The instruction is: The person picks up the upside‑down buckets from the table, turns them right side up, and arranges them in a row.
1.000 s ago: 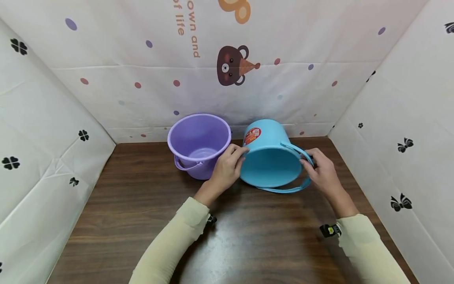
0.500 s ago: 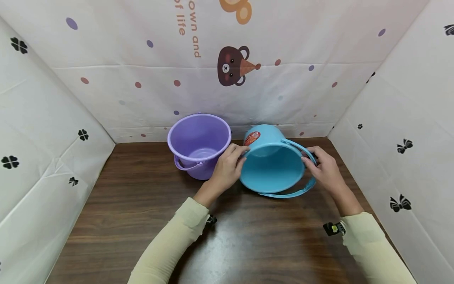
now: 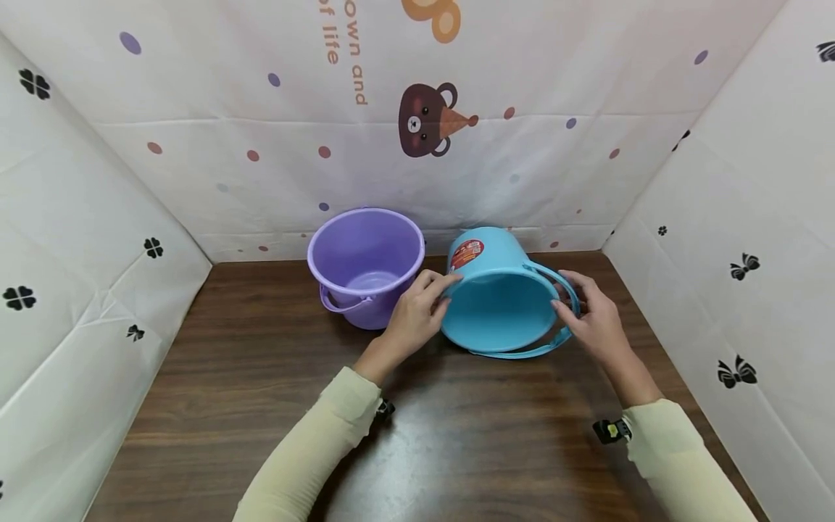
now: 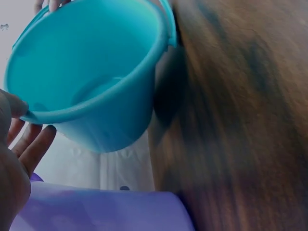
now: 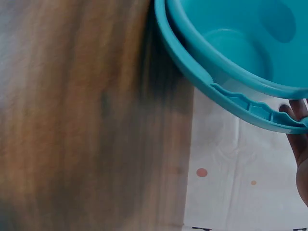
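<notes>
The round blue plastic bucket point(image 3: 499, 304) is smooth and glossy, tilted with its mouth toward the person, at the back of the dark wooden table point(image 3: 261, 406). The left hand point(image 3: 414, 315) curls its fingers on the left rim and grips it. The right hand point(image 3: 590, 315) holds the right rim near the thin ribbed blue handle point(image 3: 522, 353). Just beside it stands the upright round purple plastic bucket point(image 3: 365, 264). The right wrist view alone shows the ridges on the handle point(image 5: 250, 108); the left wrist view shows the smooth inner bottom.
</notes>
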A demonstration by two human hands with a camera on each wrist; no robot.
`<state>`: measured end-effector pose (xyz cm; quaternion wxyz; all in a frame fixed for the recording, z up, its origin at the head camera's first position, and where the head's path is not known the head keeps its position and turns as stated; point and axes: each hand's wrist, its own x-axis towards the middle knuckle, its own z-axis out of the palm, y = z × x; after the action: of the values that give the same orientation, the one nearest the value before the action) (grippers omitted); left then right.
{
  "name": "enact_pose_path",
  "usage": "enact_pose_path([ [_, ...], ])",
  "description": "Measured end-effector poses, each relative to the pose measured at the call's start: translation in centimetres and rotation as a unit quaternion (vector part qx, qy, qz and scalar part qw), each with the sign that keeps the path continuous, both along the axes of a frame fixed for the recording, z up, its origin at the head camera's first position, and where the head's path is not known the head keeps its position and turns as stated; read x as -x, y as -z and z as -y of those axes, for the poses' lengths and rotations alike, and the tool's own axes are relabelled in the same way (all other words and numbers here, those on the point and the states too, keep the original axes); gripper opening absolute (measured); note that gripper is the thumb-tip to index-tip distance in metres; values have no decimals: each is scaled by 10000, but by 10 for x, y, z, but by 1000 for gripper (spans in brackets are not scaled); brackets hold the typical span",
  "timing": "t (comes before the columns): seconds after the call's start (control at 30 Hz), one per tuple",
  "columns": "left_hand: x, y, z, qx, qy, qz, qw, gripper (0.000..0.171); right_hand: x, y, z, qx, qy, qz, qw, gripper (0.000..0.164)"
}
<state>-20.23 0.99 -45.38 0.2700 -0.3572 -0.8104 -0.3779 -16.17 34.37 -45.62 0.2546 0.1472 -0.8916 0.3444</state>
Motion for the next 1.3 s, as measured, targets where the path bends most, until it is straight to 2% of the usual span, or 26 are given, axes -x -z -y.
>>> enact_pose_path([
  [0.07,0,4,1,33,0,-27,10000,49,-2,3,-2,-155,-15,-432,9989,63],
  [0.13,0,7,1,67,1,-62,10000,52,-4,4,-4,-313,-88,-1062,9938,55],
  [0.2,1,10,2,102,26,-81,9999,55,-6,5,-4,-416,-213,-1711,9842,48],
  [0.27,1,13,3,125,77,-102,9998,57,-6,5,-3,-477,-332,-2215,9734,49],
  [0.37,1,14,6,138,178,-106,9997,59,-7,4,-1,-564,-397,-2595,9633,47],
  [0.43,0,15,7,138,214,-74,9996,60,-8,5,-1,-649,-294,-2653,9615,47],
  [0.57,-1,16,8,122,227,-55,9997,61,-13,6,-2,-853,-19,-2582,9623,46],
  [0.67,-1,17,8,122,239,-80,9996,61,-17,6,-3,-983,20,-2384,9662,46],
  [0.8,0,18,9,137,276,-75,9995,62,-19,7,-1,-951,-203,-1979,9754,49],
  [0.93,2,20,9,120,296,-56,9995,62,-16,13,0,-586,-444,-1464,9865,43],
  [1.07,2,23,10,99,330,20,9994,62,-14,21,0,-110,-524,-918,9943,64],
  [1.13,2,25,11,105,347,106,9993,62,-13,25,0,40,-511,-707,9962,68],
  [1.3,1,29,14,167,422,333,9984,67,-12,34,1,96,-600,-545,9967,77],
])
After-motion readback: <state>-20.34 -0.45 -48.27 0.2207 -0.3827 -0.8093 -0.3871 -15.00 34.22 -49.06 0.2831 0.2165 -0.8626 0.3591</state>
